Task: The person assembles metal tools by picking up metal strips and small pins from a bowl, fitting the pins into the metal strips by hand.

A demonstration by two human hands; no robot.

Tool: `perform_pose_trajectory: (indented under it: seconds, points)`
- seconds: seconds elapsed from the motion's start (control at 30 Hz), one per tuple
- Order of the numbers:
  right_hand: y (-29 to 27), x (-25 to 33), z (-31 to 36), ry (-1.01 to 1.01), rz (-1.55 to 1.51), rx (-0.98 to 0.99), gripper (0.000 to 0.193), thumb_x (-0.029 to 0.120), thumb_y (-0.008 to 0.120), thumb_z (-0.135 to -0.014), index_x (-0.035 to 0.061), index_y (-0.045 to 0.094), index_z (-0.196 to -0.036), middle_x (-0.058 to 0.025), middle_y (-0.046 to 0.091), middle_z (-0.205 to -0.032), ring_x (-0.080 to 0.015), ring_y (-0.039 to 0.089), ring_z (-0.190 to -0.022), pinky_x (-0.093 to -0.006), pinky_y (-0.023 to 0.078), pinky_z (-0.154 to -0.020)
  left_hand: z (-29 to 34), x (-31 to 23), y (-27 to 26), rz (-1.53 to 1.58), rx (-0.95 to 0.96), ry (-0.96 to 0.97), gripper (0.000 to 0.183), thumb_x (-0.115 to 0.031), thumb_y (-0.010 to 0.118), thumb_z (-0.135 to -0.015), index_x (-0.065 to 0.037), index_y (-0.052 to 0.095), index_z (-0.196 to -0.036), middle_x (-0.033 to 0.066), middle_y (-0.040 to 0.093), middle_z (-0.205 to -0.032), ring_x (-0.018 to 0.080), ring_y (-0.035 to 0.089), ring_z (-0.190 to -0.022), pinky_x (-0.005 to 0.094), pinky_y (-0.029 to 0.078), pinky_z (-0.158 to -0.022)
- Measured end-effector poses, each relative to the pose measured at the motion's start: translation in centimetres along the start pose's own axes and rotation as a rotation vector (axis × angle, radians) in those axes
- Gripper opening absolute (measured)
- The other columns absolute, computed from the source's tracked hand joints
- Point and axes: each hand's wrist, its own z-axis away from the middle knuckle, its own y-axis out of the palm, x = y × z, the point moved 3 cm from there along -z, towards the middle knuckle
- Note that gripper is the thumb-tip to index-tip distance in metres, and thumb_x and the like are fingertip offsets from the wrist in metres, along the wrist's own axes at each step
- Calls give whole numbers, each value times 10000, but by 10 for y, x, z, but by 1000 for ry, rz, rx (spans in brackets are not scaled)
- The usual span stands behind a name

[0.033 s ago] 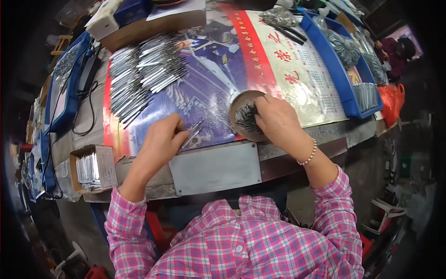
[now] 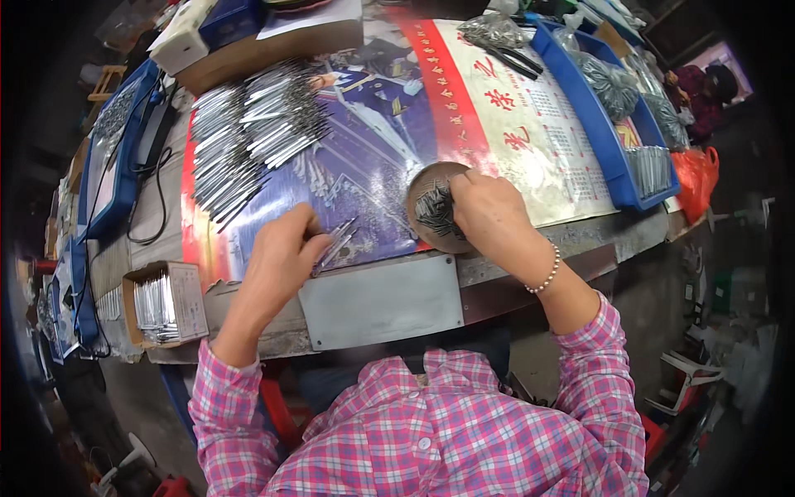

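Observation:
My left hand is closed round several thin silver metal rods, which poke out past its thumb toward the right. My right hand, a beaded bracelet on its wrist, reaches into a round brown dish at the table's front edge. Small dark metal pins lie heaped in that dish. The fingertips are pinched together at the pins, and what they grip is hidden. Beyond my left hand, many silver rods with dark ends lie in rows on the poster.
A small open carton of silver rods stands at the front left. Blue trays line both sides, the right one holding bagged parts. Black-handled pliers lie at the back. A cardboard box and a black cable are on the left.
Both hands keep their places and grips; the whole view has shifted only very slightly.

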Motion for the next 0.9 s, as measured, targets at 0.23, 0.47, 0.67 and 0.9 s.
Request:
perform_pose_trajectory:
  seconds: [0.23, 0.47, 0.67, 0.9]
  points:
    - [2, -4, -2, 7, 57, 116, 67, 44, 597, -728, 17, 585, -788, -154, 622, -777, -312, 633, -749, -399, 508, -663, 58, -15, -1, 332, -336, -43, 133, 1, 620, -855, 28, 567, -973, 75, 612, -830, 123, 590, -716, 264, 483, -654]
    - [-3, -4, -11, -138, -11, 245, 81, 29, 584, -709, -21, 549, -763, -205, 615, -772, -396, 608, -734, -469, 484, -659, 98, -25, 33, 760, -168, -185, 193, 17, 546, -911, 60, 556, -1099, 77, 508, -1034, 82, 532, -765, 205, 478, -667]
    - [-1, -10, -16, -42, -83, 284, 89, 40, 582, -703, -32, 542, -736, -235, 589, -714, -404, 603, -731, -473, 477, -654, 105, -31, 51, 895, -89, -188, 197, 19, 543, -910, 60, 561, -1102, 78, 510, -1068, 83, 539, -811, 208, 482, -670]
    - [-12, -25, -12, 11, -241, 152, 151, 49, 628, -745, -50, 550, -828, -205, 589, -678, -348, 619, -649, -423, 478, -598, 102, -41, 58, 992, -24, -173, 228, 42, 518, -904, 63, 574, -1124, 86, 524, -1098, 113, 552, -912, 228, 459, -786]
